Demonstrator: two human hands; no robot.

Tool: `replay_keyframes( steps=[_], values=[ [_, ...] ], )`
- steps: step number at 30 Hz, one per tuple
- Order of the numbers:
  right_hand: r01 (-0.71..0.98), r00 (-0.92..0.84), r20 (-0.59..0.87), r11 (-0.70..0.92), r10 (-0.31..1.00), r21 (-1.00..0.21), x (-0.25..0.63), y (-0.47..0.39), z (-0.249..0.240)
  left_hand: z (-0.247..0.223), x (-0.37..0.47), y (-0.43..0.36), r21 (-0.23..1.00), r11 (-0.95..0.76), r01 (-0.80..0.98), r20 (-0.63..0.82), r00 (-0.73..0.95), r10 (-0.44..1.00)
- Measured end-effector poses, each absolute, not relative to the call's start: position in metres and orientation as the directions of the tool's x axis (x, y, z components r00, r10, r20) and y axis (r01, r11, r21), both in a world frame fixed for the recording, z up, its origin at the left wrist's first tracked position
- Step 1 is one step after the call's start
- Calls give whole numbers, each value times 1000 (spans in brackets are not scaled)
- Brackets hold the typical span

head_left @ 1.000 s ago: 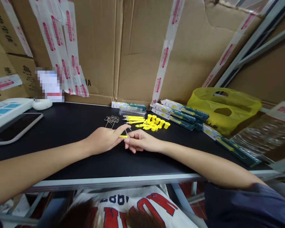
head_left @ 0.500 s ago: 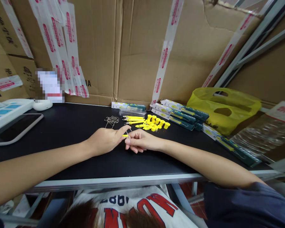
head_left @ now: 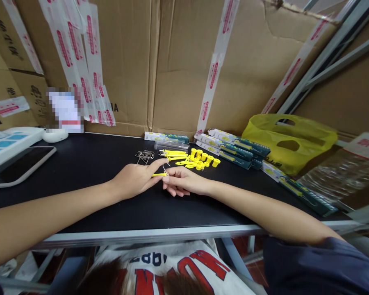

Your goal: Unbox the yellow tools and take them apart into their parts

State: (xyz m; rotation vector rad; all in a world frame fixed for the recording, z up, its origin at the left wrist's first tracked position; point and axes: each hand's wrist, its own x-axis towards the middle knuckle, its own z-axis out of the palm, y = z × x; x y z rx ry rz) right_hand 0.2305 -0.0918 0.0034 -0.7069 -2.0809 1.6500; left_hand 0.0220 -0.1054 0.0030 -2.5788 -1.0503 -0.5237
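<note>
Over the black tabletop [head_left: 89, 192] my two hands meet. My right hand [head_left: 183, 180] pinches a thin metal hook [head_left: 164, 167] between thumb and fingertips, and its bent end sticks up. A slim yellow plastic rod [head_left: 158, 175] runs level from my left hand [head_left: 137, 180] to the right fingertips. My left fingers are closed about the rod's left end, with one digit stretched out above near the hook. How rod and hook join is hidden by the fingertips. Behind the hands lie yellow rods with metal tips [head_left: 176, 153], small yellow caps [head_left: 206, 157] and a heap of wire hooks [head_left: 145, 155].
Clear plastic tubes [head_left: 171, 146] lie at the back. Several printed slim packages [head_left: 233, 148] are stacked to the right, before a yellow plastic bag [head_left: 313, 137] and a plastic water bottle [head_left: 335, 172]. A phone [head_left: 24, 166] and a white device [head_left: 14, 143] are at left.
My left hand has shifted slightly left, so more of the yellow rod shows between the hands. The hook's bent end is turned a little; my right hand has barely moved.
</note>
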Motion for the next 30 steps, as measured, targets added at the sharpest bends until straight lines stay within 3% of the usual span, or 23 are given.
replay_keyframes(
  steps=[7,21,30],
  values=[
    [184,-744,-15,184,668,-965,229,-94,4,2,21,-104,-76,-740,668,389,703,595],
    [181,-749,37,258,661,-949,229,-97,2,4,25,-111,-157,-687,710,385,685,619],
    [174,-726,117,344,678,-923,227,-101,-3,3,24,-111,-133,-724,677,363,713,600]
  ],
)
